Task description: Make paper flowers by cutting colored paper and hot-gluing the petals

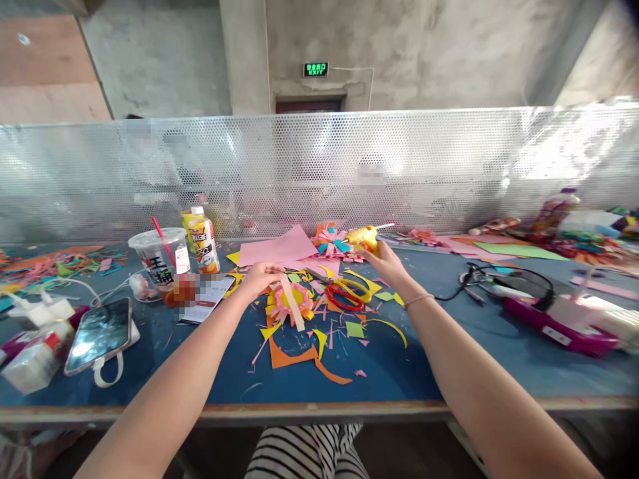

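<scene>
A: On the blue table (449,372), what is the left hand (260,276) doing?

B: Its fingers are pinched shut on a flat wooden stick (293,305). The stick lies over a pink and yellow paper flower (288,303), right in the middle of the paper scraps (319,346).

A: And the right hand (387,263)?

B: It is wrapped tight around a yellow glue gun (363,236), near the pink sheet (277,253). Red scissors (344,297) lie between the hands.

A: Is the flower hard to hold?

B: I think it is very light and soft. It would bend or tear fast. The stick looks stiff, so that is the safe place to hold. The gun looks heavier, and its tip may be hot. Hold its handle.
</scene>
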Demonstrator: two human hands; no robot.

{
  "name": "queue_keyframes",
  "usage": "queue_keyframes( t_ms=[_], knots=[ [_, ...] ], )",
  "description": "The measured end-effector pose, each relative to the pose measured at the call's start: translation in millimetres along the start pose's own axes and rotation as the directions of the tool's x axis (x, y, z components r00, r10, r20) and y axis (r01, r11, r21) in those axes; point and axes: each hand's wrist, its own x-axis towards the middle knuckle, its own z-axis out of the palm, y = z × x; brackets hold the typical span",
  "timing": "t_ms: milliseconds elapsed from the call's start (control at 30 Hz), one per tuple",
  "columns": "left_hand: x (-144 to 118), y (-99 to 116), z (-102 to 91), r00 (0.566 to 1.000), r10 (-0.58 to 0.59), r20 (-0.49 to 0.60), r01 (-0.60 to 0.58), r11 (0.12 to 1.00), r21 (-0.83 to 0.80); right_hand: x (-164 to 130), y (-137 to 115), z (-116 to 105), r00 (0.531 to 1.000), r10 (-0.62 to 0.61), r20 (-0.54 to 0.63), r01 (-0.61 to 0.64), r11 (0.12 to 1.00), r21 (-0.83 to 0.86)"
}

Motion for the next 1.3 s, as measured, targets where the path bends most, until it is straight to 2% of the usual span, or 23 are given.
queue_keyframes(
  t_ms=[67, 133, 233, 333, 667, 1000, 1300],
  knots=[
    [2, -4, -0.9, 0.999, -0.021, -0.025, 0.022, 0.999, 0.038, -7, -12, 3, 0.994, -0.106, 0.019, 0.108, 0.989, -0.098],
    [3, -6, -1.4, 0.998, -0.045, -0.053, 0.047, 0.997, 0.054, -14, -22, 6, 0.968, -0.242, 0.061, 0.250, 0.951, -0.184],
    [3, -8, -1.0, 0.990, -0.076, -0.115, 0.082, 0.995, 0.053, -22, -35, 8, 0.896, -0.409, 0.174, 0.441, 0.867, -0.233],
    [3, -8, 0.5, 0.976, -0.108, -0.190, 0.113, 0.994, 0.014, -28, -45, 9, 0.839, -0.498, 0.219, 0.541, 0.807, -0.238],
    [11, -14, -5.0, 0.957, -0.029, -0.289, 0.010, 0.998, -0.068, -34, -61, 2, 0.773, -0.547, 0.323, 0.619, 0.761, -0.192],
    [18, -22, -11.8, 0.958, 0.015, -0.286, -0.019, 1.000, -0.011, -32, -56, 4, 0.780, -0.502, 0.373, 0.600, 0.770, -0.219],
    [17, -21, -12.1, 0.956, 0.032, -0.293, -0.024, 0.999, 0.031, -31, -57, 3, 0.752, -0.536, 0.384, 0.633, 0.748, -0.196]
  ],
)
